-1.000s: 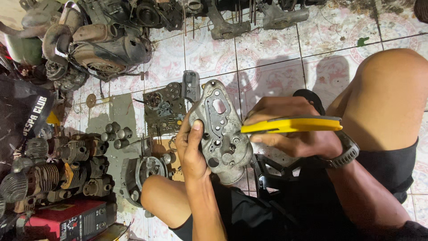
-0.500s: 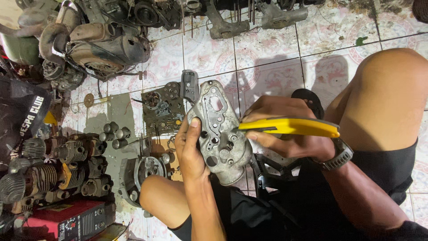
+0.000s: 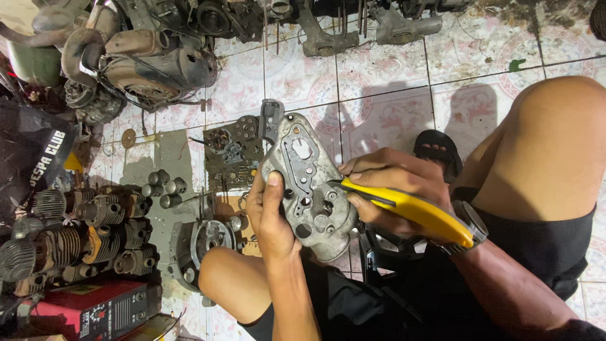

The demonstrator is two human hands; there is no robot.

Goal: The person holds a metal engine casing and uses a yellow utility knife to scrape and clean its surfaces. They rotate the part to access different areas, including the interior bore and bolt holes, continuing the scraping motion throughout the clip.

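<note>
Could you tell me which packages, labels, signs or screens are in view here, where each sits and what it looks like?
Black bag: far left edge, dark sheet or bag with white lettering.
Red box: bottom left corner on the floor, boxy red case with a black panel, small knobs and a pale label.
No screens visible; the wrist watch on the right hand shows only its side.

Head camera: sitting on the person's head, looking steeply down over the lap.
Facing: pointing at the tiled floor (image 3: 391, 82) ahead of the knees.
Nearness: hanging close above both hands, at arm's reach.
Shared scene: only one view is covering this moment.
</note>
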